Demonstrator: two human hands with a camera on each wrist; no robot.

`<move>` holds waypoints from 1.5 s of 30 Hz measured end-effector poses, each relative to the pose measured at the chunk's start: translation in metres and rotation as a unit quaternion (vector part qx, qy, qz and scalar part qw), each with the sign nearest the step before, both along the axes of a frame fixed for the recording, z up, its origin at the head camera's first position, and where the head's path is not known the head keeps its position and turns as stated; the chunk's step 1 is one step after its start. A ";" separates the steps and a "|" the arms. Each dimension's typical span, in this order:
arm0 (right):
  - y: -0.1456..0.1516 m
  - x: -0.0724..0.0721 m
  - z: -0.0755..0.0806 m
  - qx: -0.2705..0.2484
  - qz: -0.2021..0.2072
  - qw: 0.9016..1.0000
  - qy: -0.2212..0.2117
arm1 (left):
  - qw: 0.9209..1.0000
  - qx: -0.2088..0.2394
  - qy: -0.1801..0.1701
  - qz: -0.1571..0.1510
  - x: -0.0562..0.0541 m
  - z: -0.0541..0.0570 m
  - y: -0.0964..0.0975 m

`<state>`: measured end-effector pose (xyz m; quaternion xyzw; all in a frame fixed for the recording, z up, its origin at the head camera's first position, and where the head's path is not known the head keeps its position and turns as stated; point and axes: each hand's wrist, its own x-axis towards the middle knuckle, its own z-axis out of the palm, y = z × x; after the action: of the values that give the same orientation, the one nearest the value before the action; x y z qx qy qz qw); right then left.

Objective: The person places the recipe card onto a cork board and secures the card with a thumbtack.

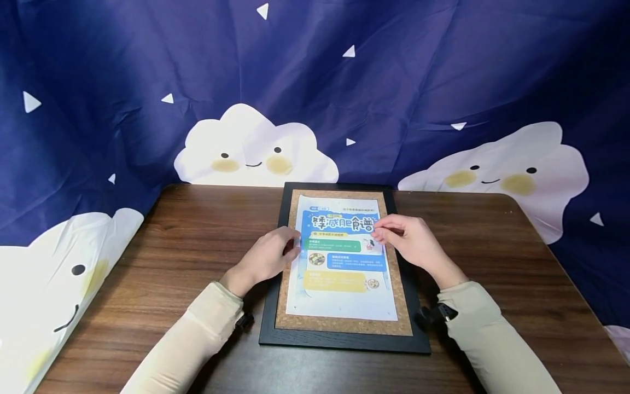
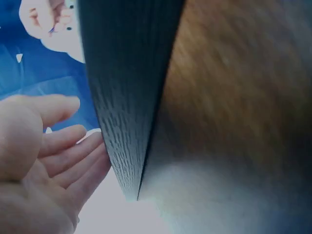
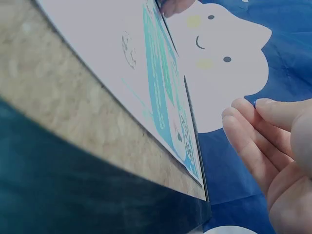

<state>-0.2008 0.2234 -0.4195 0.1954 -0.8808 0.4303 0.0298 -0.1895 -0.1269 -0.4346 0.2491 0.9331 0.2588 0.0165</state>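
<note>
A printed paper sheet with blue, green and yellow blocks lies on a corkboard in a black frame. Between its thumb and index fingertips, my right hand pinches a tiny blue pushpin, mostly hidden by the fingers. That hand is over the sheet's upper right edge; in the right wrist view it appears apart from the board. My left hand is at the sheet's left side with relaxed fingers, holding nothing. The left wrist view shows its fingertips beside the frame's edge.
The board lies on a dark brown wooden table, near the table's far edge. Behind hangs a dark blue cloth printed with white clouds and triangles. Both forearms, in light sleeves, flank the board.
</note>
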 end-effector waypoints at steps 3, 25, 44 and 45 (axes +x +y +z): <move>-0.003 -0.003 0.000 -0.002 0.001 1.000 -0.007 | 0.997 -0.059 0.020 -0.036 -0.001 -0.001 0.000; -0.029 -0.024 -0.005 -0.008 0.024 0.999 -0.046 | 0.978 -0.163 -0.046 -0.121 0.000 -0.002 0.001; -0.052 -0.049 0.001 -0.073 0.031 0.991 -0.107 | 0.970 -0.188 -0.095 -0.121 -0.003 0.005 0.000; -0.054 -0.051 0.000 -0.080 0.034 0.990 -0.111 | 0.970 -0.186 -0.095 -0.121 -0.003 0.005 -0.001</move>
<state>-0.2514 0.1692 -0.4194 0.1734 -0.8344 0.5189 -0.0669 -0.1922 -0.1277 -0.4301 0.3265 0.9221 0.0992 0.1825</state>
